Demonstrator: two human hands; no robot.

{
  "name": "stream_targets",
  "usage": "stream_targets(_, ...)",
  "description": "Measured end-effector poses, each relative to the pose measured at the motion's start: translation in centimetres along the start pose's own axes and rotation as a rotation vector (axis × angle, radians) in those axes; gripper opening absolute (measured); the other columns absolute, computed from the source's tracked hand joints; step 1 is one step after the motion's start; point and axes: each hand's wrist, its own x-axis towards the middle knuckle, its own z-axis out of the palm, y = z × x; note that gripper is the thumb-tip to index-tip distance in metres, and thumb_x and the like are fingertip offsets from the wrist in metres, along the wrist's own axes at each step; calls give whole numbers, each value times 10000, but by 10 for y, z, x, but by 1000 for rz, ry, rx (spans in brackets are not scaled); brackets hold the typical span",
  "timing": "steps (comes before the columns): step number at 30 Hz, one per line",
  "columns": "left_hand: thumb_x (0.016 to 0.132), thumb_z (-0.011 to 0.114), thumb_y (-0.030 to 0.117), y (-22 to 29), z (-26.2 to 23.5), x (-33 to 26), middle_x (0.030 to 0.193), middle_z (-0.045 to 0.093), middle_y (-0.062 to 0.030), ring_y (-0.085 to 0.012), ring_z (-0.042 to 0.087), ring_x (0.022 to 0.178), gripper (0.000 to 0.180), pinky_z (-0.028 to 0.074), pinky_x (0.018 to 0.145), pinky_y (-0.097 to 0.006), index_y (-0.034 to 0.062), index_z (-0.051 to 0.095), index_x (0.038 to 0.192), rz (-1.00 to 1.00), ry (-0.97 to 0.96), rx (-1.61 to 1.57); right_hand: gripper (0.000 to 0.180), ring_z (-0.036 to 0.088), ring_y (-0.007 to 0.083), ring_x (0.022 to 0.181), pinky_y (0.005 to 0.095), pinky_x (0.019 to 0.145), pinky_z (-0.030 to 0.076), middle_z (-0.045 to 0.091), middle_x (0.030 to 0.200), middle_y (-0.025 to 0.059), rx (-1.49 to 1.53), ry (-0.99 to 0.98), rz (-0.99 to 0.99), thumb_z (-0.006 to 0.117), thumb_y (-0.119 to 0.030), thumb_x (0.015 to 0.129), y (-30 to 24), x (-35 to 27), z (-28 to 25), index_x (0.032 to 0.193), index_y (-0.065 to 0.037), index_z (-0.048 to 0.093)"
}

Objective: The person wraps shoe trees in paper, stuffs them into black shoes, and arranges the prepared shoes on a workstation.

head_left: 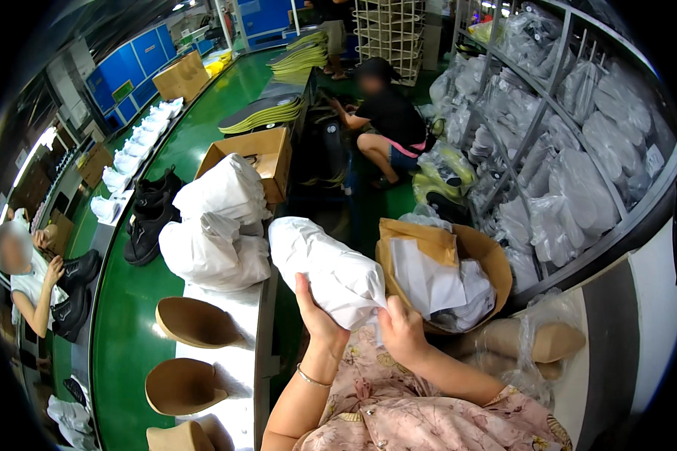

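A long bundle in crumpled white paper (320, 259) is held up in front of me, its contents hidden. My left hand (320, 312) cups its underside. At the bundle's near right end, my right hand (402, 331) has its fingers closed on the paper. On the metal ledge to the left lie similar white wrapped bundles (218, 252). Nearer me on that ledge stand several brown, curved, shell-like forms (195, 323). Right of my hands is a brown carton (500, 274) holding white paper sheets (423, 282).
A green conveyor belt (124, 331) runs along the left, carrying black shoes (152, 225). An open cardboard box (280, 169) stands beyond the bundles. One person (399, 113) crouches ahead; another (34, 301) handles shoes at far left. Bagged grey pieces (579, 188) fill a metal rack at right.
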Motion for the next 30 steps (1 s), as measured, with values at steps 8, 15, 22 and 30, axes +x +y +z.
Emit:
stream_targets(8, 815, 300, 633, -3, -3, 4, 1079, 551, -205, -332, 534, 1002, 788, 425, 886, -407, -42, 436, 1201, -145, -134, -158, 123, 511, 55, 723, 205, 645, 420, 579, 801, 14, 1027, 55, 533, 605, -69, 838, -12, 3, 8, 902, 14, 540)
stream_targets(15, 822, 297, 611, -3, -9, 6, 1094, 547, -211, -338, 533, 1015, 768, 416, 902, -412, -37, 430, 1214, -45, -143, -141, 117, 510, 58, 759, 197, 689, 414, 575, 849, 22, 1360, 11, 803, 614, -77, 839, -10, 6, 19, 900, 14, 573)
stream_targets(22, 802, 355, 593, 4, -23, 15, 1121, 539, -202, -329, 534, 1026, 760, 415, 909, -416, -12, 380, 1261, 38, -81, -65, 78, 537, 101, 780, 220, 690, 438, 575, 829, 33, 909, -96, 749, 609, -43, 828, -4, 19, 19, 851, -30, 536)
stream_targets(30, 794, 414, 552, 2, -28, 15, 1164, 525, -177, -313, 519, 1069, 721, 408, 926, -407, 13, 379, 1272, 67, -78, -39, 91, 576, 147, 855, 272, 800, 459, 596, 882, 91, 1281, 4, 812, 595, 27, 793, -13, 24, 15, 862, -5, 546)
